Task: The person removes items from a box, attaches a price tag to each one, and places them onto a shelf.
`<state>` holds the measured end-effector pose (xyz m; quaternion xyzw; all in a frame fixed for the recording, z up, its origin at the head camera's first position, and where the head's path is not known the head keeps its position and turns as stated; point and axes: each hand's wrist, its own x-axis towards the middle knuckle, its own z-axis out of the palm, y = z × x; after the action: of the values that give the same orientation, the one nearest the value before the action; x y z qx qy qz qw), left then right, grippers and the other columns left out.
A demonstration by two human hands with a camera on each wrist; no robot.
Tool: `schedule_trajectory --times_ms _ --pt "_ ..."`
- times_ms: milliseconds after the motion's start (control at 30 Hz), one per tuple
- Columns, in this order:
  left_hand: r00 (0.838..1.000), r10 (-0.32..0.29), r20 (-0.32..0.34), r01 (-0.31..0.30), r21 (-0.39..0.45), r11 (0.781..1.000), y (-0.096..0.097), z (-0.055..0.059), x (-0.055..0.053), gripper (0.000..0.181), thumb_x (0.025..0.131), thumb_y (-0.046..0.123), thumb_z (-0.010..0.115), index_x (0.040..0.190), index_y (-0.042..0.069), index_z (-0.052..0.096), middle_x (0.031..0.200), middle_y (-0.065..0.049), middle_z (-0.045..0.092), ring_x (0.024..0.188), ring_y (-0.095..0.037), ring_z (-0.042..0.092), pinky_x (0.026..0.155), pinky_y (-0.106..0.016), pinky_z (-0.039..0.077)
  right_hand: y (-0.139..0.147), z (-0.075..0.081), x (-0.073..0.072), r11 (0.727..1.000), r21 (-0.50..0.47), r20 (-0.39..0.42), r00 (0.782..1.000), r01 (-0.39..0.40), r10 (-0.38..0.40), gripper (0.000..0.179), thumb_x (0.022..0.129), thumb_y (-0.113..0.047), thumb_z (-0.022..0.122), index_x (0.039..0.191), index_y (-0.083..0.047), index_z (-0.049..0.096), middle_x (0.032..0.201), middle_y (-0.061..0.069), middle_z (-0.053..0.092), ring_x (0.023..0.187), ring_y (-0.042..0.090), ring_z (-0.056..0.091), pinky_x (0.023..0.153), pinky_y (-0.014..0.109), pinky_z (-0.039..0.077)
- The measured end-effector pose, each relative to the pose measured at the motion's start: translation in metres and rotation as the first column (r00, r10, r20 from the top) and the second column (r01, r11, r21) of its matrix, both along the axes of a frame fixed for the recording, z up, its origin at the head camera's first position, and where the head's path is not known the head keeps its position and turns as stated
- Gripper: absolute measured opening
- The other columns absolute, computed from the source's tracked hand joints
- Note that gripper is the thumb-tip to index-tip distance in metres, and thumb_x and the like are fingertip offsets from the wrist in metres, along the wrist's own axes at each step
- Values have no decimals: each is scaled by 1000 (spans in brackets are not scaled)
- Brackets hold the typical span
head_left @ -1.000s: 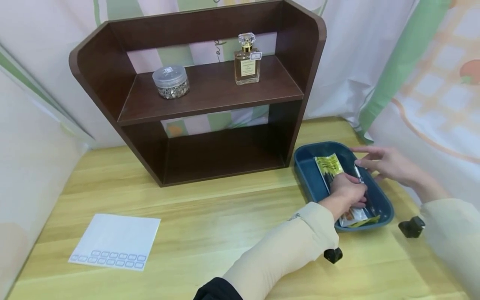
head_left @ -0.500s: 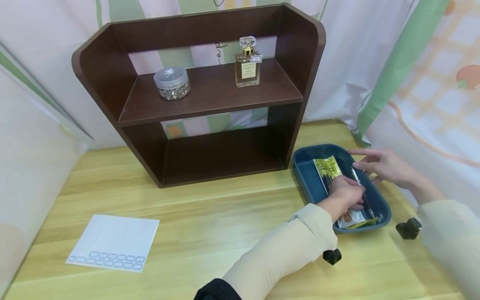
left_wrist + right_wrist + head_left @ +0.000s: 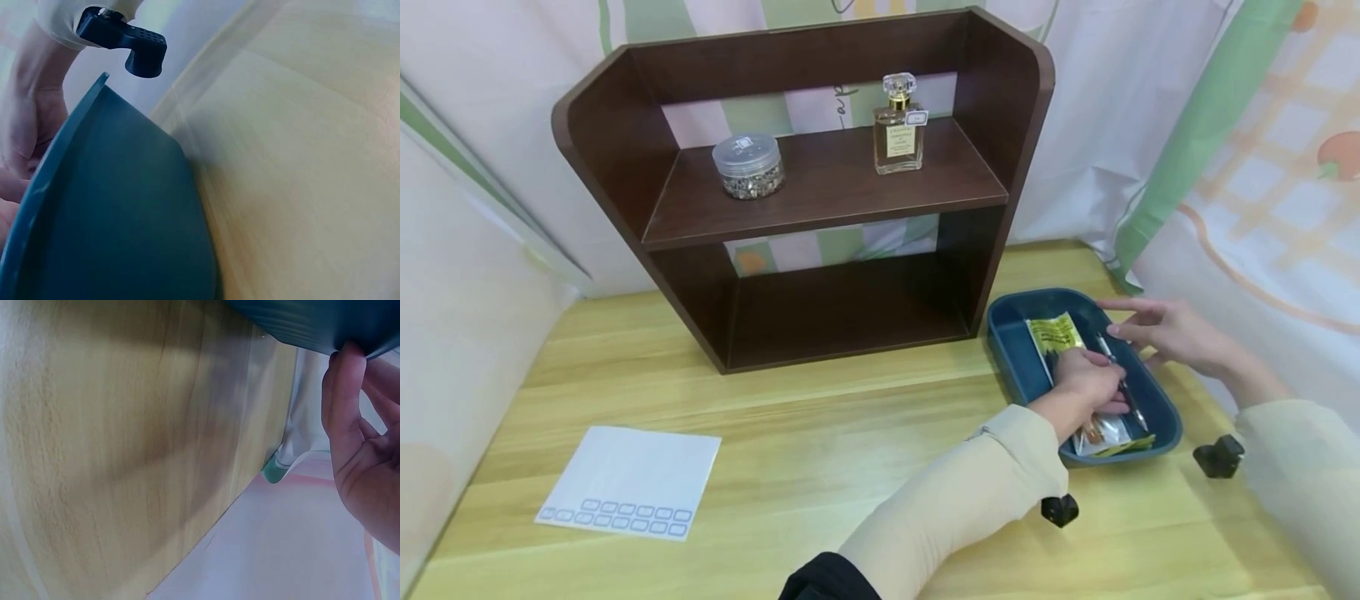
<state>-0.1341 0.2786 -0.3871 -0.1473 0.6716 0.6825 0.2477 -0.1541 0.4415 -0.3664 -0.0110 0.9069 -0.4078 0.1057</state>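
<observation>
A dark blue tray (image 3: 1013, 367) lies at the right of the table in the head view. My left hand (image 3: 1084, 382) reaches into it and appears to pinch a silver-and-black pen (image 3: 1133, 407); the fingertips are partly hidden. Under that hand lies a flat packet with a yellow-green top (image 3: 1056, 332) and a clear, printed lower part (image 3: 1108, 433). My right hand (image 3: 1168, 333) grips the tray's far right rim, thumb on the inner side. In the right wrist view, fingers of the right hand (image 3: 350, 419) press against the tray's outer wall (image 3: 306, 325).
A dark brown two-tier shelf (image 3: 820, 218) stands behind, holding a clear lidded jar (image 3: 749, 167) of small bits and a perfume bottle (image 3: 898, 133). A white sheet with blue label outlines (image 3: 632, 471) lies at the left. Curtains (image 3: 1240, 208) close off the right side.
The pen's upper end has shifted slightly left, away from the right thumb, with small movement of the left fingers. The right hand keeps its hold on the tray.
</observation>
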Motion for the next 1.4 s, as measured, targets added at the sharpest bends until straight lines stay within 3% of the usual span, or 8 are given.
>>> schedule_trajectory --times_ms 233,500,667,1000,1400 --pt "1000 8 -14 -7 76 997 -12 5 -2 21 86 -8 71 85 9 58 65 -14 60 60 -32 70 59 -42 61 -1 0 -2 1000 18 1 1000 -3 3 54 103 -26 61 150 -8 43 120 29 65 88 13 66 69 39 61" --pt "1000 -30 2 29 146 989 -31 16 -6 14 90 -4 70 89 8 62 72 -15 61 64 -32 68 64 -44 62 -1 2 -4 1000 21 -15 1000 -7 7 51 103 -24 61 149 -9 46 111 19 71 84 14 65 67 39 61" --pt "999 -44 -11 45 196 980 -44 20 -9 12 91 -3 70 91 7 63 75 -12 62 65 -31 68 63 -46 61 1 2 -5 999 34 -17 1000 -3 3 52 102 -25 62 150 -11 46 112 21 71 84 14 66 66 38 61" --pt "999 -34 -34 41 262 964 -71 33 -13 16 90 -3 71 88 10 62 73 -13 64 55 -23 61 59 -45 61 2 1 -7 998 61 -24 1000 8 -7 53 101 -24 63 151 -15 45 105 12 72 80 13 62 65 38 61" --pt "995 -60 -76 82 327 942 -115 31 -17 16 90 -4 70 94 9 63 79 -14 66 57 -23 61 61 -44 61 0 -5 -9 997 81 -21 1000 -9 11 56 102 -25 62 153 -15 42 121 29 65 84 12 64 67 37 61"
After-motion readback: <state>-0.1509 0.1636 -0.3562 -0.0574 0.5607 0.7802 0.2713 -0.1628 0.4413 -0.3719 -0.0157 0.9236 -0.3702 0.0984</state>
